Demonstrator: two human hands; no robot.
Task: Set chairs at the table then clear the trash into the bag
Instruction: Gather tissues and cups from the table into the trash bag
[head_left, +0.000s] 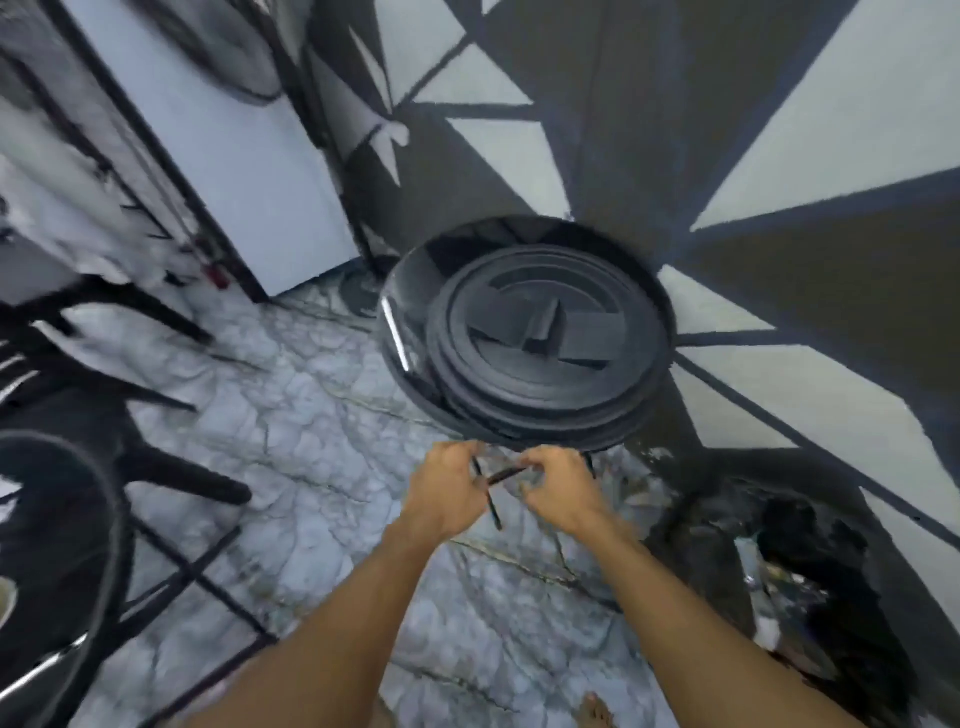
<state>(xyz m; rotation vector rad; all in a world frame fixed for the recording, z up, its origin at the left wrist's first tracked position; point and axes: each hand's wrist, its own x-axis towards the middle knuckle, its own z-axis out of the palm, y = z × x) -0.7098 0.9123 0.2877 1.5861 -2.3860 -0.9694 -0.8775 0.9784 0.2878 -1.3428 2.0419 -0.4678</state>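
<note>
In the head view a round black stool-like chair (530, 332) is tipped toward me, so the ringed underside of its seat shows. Both my hands are just below its seat rim. My left hand (449, 488) grips a thin black metal leg rod (493, 512). My right hand (558, 491) curls around another thin black rod beside it. A crumpled black trash bag (826, 566) lies on the floor at the lower right, with pale scraps showing at its mouth. The image is blurred.
A round black table (57, 525) fills the lower left, with thin crossed legs beneath and a pale cup (5, 597) at its edge. Another black chair's legs (171, 467) splay beside it. Behind are a white panel (218, 156) and a black-and-grey patterned wall (779, 130). The floor is marbled stone.
</note>
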